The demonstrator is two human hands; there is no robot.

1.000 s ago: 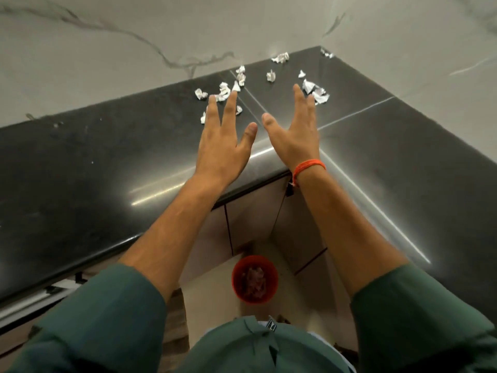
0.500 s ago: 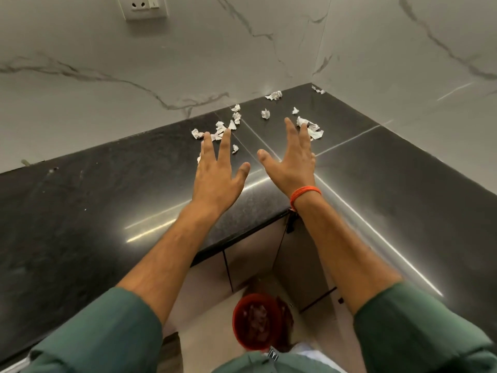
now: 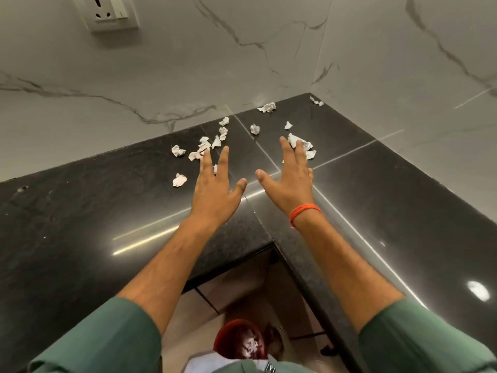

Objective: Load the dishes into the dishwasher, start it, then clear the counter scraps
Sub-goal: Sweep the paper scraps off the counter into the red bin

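1. Scraps [image 3: 204, 146] of crumpled paper lie scattered on the black counter [image 3: 80, 211] just beyond both sets of fingertips; they look light, soft and easily scattered, so raking them together and scooping seems best.
2. Left hand [image 3: 215, 189] and right hand [image 3: 290, 181] reach out flat, fingers spread, holding nothing.
3. Red bin [image 3: 236, 340] sits below, between the forearms; the wall socket [image 3: 107, 13] is far beyond; nothing blocks the reach.

Counter [image 3: 80, 238] bare left and right of hands; scraps [image 3: 204, 146] scattered ahead toward corner; walls [image 3: 188, 76] close corner behind; socket [image 3: 106, 12] high on wall.
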